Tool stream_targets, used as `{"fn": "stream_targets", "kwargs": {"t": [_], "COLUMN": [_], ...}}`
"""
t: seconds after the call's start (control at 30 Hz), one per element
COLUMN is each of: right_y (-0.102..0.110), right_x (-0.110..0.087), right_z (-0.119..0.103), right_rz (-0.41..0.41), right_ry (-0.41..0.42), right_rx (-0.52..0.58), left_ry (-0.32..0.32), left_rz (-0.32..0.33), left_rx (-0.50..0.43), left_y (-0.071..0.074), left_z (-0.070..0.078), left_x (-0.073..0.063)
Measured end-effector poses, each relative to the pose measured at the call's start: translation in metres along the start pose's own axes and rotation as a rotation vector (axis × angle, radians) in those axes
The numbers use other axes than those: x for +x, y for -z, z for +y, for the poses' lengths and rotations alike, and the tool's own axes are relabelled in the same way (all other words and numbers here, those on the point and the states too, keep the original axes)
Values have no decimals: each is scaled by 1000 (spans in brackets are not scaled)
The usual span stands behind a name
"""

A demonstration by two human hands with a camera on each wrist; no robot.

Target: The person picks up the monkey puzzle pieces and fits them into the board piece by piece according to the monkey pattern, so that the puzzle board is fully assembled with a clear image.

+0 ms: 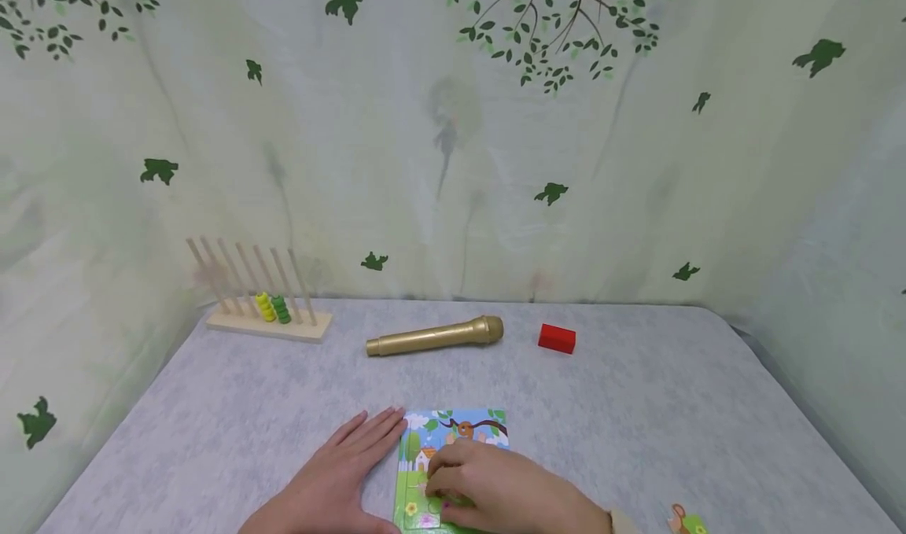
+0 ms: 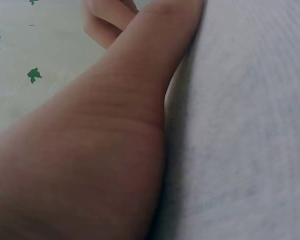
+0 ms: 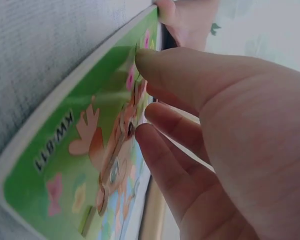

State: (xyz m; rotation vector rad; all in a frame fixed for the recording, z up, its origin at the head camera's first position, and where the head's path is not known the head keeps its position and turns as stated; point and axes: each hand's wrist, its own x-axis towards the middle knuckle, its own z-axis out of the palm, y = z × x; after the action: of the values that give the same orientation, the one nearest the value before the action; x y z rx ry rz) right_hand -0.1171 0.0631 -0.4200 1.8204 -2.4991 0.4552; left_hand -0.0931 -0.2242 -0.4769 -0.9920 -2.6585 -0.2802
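A jigsaw puzzle board with a green and blue picture lies on the table at the front middle. My left hand lies flat beside its left edge, fingertips at the top corner and thumb near the bottom. Over the board's lower right part, my right hand bends its fingers and pinches at a green puzzle piece with a pink flower. In the right wrist view, some edges of the animal picture stand slightly raised. The right hand hides much of the board from above.
A loose puzzle piece lies on the table at the lower right. Behind the board are a gold toy microphone and a red block. A wooden peg rack with yellow and green beads stands at the back left.
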Motion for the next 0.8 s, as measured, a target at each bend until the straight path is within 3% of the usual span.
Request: {"fn": "stream_targets", "kwargs": {"t": [0.2, 0.5, 0.8], "right_y": [5, 15, 29], "right_x": [-5, -20, -44], "right_z": [2, 6, 13], "right_rz": [16, 83, 102], "right_ry": [-10, -6, -81], "right_rx": [48, 43, 127], "left_ry": [-18, 29, 52], "left_rz": [1, -61, -84], "left_rx": [13, -20, -24], "left_y": [-1, 1, 2], "left_z": [0, 0, 2], "left_x": [0, 1, 3]}}
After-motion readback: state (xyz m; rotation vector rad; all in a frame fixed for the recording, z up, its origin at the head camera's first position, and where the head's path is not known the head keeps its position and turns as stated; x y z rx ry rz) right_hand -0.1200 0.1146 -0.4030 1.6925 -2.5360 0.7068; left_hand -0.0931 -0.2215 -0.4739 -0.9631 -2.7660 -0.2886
